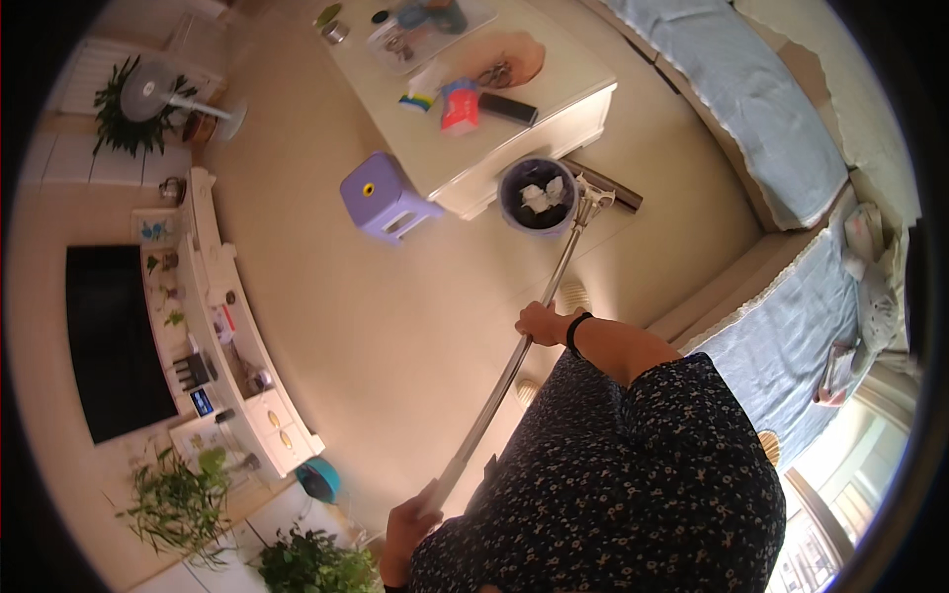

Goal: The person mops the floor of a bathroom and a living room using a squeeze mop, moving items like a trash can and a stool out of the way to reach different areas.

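Observation:
A flat-headed mop [498, 393] with a metal pole slants across the view, held in both of my hands. My left hand [410, 522] is closed around its pale upper grip, near the bottom of the view. Farther down the pole, my right hand [543, 324], with a black band at the wrist, grips the metal tube. The dark mop head [621, 194] rests on the floor beside the coffee table, partly hidden by a purple-rimmed wastebasket [504, 211]. Crumpled white tissues [543, 196] lie inside the wastebasket. The pole's lower end passes close by the basket's right side.
A purple plastic stool [385, 200] stands against the white coffee table [415, 156], which bears a red pack [460, 110] and a black box [508, 109]. Blue-covered sofas [771, 333] line the right. A TV cabinet [252, 370], a fan [148, 90] and potted plants [182, 504] stand left.

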A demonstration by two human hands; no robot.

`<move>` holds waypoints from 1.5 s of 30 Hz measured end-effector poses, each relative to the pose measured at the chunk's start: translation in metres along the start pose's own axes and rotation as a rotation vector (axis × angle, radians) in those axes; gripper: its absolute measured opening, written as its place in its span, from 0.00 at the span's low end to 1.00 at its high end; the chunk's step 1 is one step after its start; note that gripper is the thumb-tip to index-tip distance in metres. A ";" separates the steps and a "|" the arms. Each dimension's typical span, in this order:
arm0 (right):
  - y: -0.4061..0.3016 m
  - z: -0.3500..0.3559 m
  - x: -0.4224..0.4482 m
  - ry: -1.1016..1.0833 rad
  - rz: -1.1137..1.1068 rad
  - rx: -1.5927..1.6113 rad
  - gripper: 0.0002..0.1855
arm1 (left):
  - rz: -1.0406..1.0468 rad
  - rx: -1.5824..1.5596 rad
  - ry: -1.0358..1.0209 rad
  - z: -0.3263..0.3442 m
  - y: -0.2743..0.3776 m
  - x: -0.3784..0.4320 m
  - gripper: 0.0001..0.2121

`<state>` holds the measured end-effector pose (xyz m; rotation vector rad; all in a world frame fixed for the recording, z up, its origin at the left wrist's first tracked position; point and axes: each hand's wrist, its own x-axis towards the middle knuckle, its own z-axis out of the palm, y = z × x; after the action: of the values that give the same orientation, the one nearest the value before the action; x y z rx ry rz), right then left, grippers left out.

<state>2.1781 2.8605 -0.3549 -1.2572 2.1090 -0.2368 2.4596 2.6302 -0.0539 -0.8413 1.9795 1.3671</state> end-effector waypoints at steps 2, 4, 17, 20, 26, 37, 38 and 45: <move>-0.015 0.014 0.005 0.012 -0.069 0.012 0.04 | -0.133 -0.090 0.014 0.007 -0.012 -0.020 0.25; -0.034 0.023 0.010 -0.045 -0.107 -0.002 0.04 | -0.266 -0.184 0.035 0.017 -0.032 -0.038 0.25; -0.177 0.098 0.027 -0.226 -0.402 0.101 0.05 | -0.887 0.009 0.398 0.037 -0.031 -0.147 0.20; -0.217 0.064 0.020 -0.337 -0.429 0.122 0.07 | -1.188 -0.062 0.464 0.035 -0.108 -0.212 0.22; -0.206 0.029 0.021 -0.524 -0.243 0.226 0.10 | 0.116 0.087 0.502 0.031 -0.025 -0.207 0.20; 0.012 0.064 0.010 0.025 0.064 -0.015 0.04 | 0.022 -0.042 0.026 0.010 -0.024 -0.010 0.29; 0.017 0.045 0.004 0.104 0.132 -0.082 0.04 | 0.093 -0.002 0.018 0.018 -0.030 0.014 0.29; 0.075 0.030 0.009 0.046 0.014 -0.155 0.04 | -0.031 0.073 -0.025 0.019 0.017 0.052 0.25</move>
<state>2.1403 2.8971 -0.4173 -1.3365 2.2100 -0.0977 2.4159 2.6438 -0.0897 -0.8136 1.9770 1.2739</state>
